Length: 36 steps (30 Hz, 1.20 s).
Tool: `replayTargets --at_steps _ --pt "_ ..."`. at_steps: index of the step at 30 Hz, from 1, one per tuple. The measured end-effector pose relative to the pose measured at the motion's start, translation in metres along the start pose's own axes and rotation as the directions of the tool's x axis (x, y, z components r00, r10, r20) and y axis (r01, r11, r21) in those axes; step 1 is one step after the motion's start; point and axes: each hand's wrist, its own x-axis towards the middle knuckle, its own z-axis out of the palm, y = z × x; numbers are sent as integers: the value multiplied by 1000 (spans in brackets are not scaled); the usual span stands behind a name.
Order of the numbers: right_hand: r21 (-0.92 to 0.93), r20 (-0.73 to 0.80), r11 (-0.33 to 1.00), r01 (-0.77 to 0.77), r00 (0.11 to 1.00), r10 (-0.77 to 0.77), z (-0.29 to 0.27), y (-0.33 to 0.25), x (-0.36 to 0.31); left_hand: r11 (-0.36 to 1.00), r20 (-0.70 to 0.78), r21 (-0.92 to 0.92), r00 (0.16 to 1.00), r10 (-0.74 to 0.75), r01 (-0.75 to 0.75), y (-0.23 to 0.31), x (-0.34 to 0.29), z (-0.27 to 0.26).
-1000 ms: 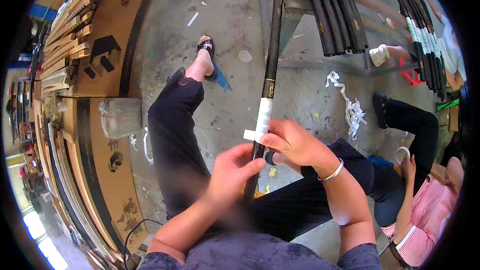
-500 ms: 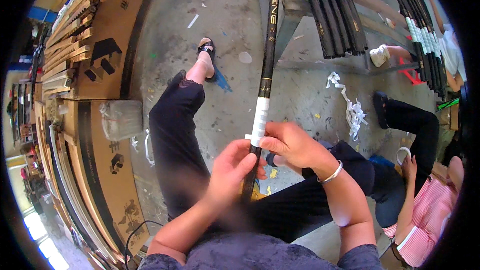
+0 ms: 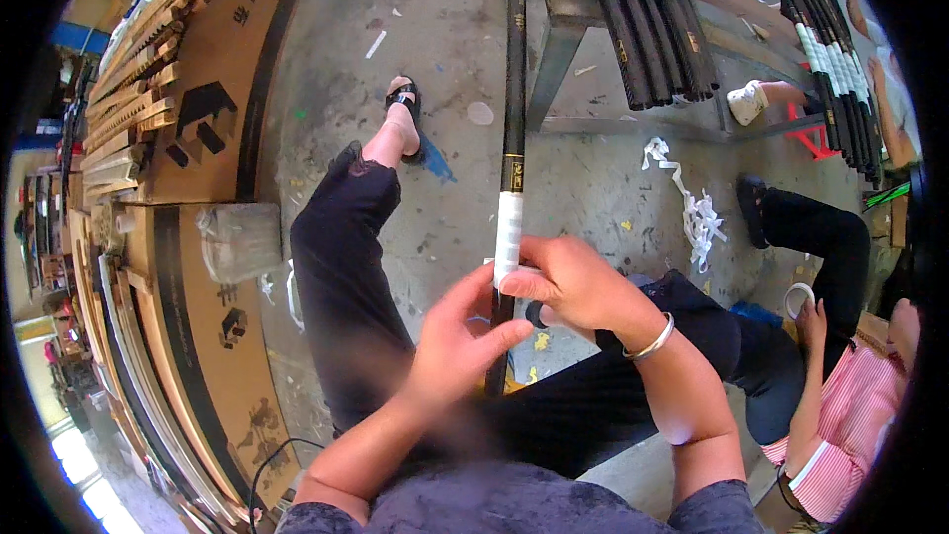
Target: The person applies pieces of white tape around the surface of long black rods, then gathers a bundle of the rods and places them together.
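Note:
A long black fishing rod [image 3: 515,69] with gold markings stands out in front of me, running away toward the top of the view. White tape [image 3: 507,222] is wrapped in a band around its lower part. My right hand [image 3: 578,282] pinches the bottom end of this band between thumb and fingers. Below it, my left hand [image 3: 460,336] has its thumb stretched across the front of the rod, apart from the index finger. That index finger reaches up beside the tape's lower edge; the other fingertips are hidden behind the rod.
Several white-banded rods [image 3: 652,40] rest on a metal-framed stand [image 3: 559,64] ahead right; more rods [image 3: 835,79] lie beyond. Cardboard boxes [image 3: 213,307] line the left. Scrap tape [image 3: 700,227] litters the floor. At right, a co-worker's hand [image 3: 813,321] holds a white roll [image 3: 797,299].
The rod has turned about its length: the large gold lettering has gone from sight and a gold emblem faces me. Its far part shifted left. My left fingers loosened, the thumb moving out.

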Motion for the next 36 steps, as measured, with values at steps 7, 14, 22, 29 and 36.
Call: replayTargets --at_steps 7,14,22,29,36 --pt "7 -26 1000 9 1000 -9 2 8 -2 972 -28 -236 999 -25 18 5 1 -2" --pt "-182 -15 983 -40 999 38 -4 -12 -12 927 -165 334 958 235 -170 -8 9 -5" --pt "-198 -50 978 -60 997 51 -7 -18 -21 999 -173 0 984 34 -35 7 2 -6" --pt "-190 -18 980 -62 998 59 -6 -21 -12 905 -45 -425 997 -59 34 -1 -1 -14" --pt "-124 20 991 -43 999 46 -3 -21 -4 771 100 -619 989 -109 147 1 -2 -14"
